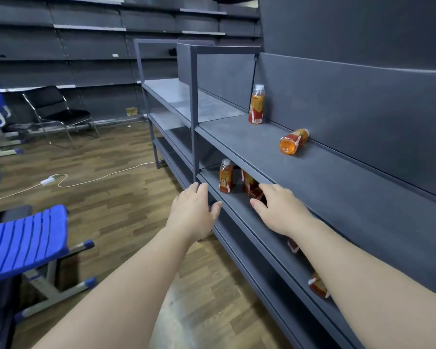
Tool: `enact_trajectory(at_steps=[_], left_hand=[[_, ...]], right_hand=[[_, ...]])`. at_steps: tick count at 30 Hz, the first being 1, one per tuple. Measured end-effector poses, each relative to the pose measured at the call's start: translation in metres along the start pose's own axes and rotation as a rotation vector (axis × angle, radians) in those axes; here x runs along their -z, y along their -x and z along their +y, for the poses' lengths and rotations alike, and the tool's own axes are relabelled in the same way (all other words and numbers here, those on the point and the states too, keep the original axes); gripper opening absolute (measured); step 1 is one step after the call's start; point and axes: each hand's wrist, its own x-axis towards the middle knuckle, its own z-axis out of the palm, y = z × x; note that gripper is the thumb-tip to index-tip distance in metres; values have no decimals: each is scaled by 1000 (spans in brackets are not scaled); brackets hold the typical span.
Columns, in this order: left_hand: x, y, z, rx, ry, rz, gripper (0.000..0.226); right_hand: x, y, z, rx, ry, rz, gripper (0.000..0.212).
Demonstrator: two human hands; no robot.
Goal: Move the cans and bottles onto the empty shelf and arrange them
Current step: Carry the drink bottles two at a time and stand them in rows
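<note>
1. On the grey upper shelf (337, 177) two orange drink bottles are seen: one upright bottle (256, 104) with a white cap, set close to the back panel, and one toppled bottle (293, 141) lying on its side, its base turned toward the camera and its neck against the back panel.
2. On the lower shelf (237, 210) another white-capped bottle (225, 176) is standing upright near the front edge, with further red-labelled bottles (248, 182) just beside it, partly hidden under the upper shelf.
3. The left hand (193, 210) is held at the lower shelf's front edge with fingers spread and nothing grasped.
4. The right hand (281, 210) is extended into the lower shelf, fingers loosely parted, its fingertips at a dark red bottle (257, 193); whether that bottle is touched cannot be told.
5. More bottles (318, 285) are glimpsed beneath the right forearm.
6. A blue chair (25, 241) is placed on the wooden floor (111, 197) to the left.
</note>
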Motion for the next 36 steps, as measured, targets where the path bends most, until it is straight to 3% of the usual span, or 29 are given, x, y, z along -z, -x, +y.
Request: enact_trajectory(at_steps=[11, 21, 36], left_hand=[[-15, -128, -24, -26, -40, 5, 51], [-21, -273, -6, -77, -79, 47, 52], [-69, -420, 32, -265, -60, -63, 54]], right_hand=[[-5, -134, 16, -40, -15, 18, 56], [15, -269, 50, -35, -14, 31, 60], [22, -362, 111, -225, 88, 88, 58]])
